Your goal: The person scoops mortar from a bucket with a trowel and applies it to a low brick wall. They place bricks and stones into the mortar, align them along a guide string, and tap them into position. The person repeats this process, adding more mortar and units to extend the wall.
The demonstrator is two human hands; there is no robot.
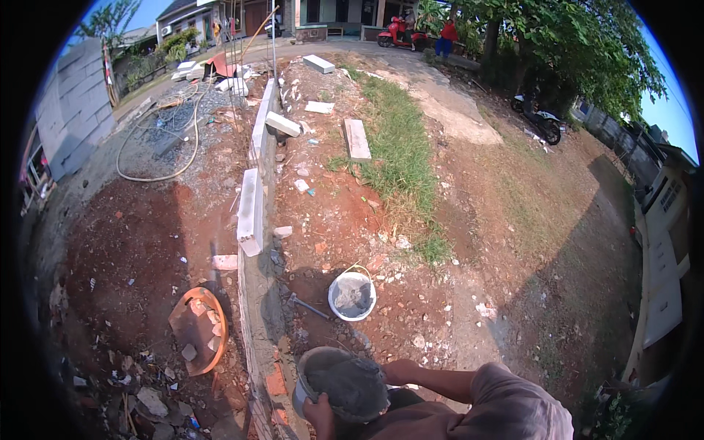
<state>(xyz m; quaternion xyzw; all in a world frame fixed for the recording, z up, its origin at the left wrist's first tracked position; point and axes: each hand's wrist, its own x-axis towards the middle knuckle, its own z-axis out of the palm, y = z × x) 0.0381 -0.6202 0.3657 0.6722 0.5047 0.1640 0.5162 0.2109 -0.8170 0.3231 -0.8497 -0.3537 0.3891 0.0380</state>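
A bucket of wet grey mortar is right in front of me, tilted beside the low wall. My left hand is closed on its near left rim. On the right side, my right hand grips the rim, its fingertips partly hidden. A little farther off, a white bucket with a yellowish handle stands on the soil, with more grey mortar inside. Between that bucket and the wall lies a hammer. Red bricks show along the wall base by my left hand.
A low wall line runs away from me, topped farther on by a pale block. Left of it lies an orange basin with broken pieces. A hose loops over gravel. Loose blocks and grass lie ahead.
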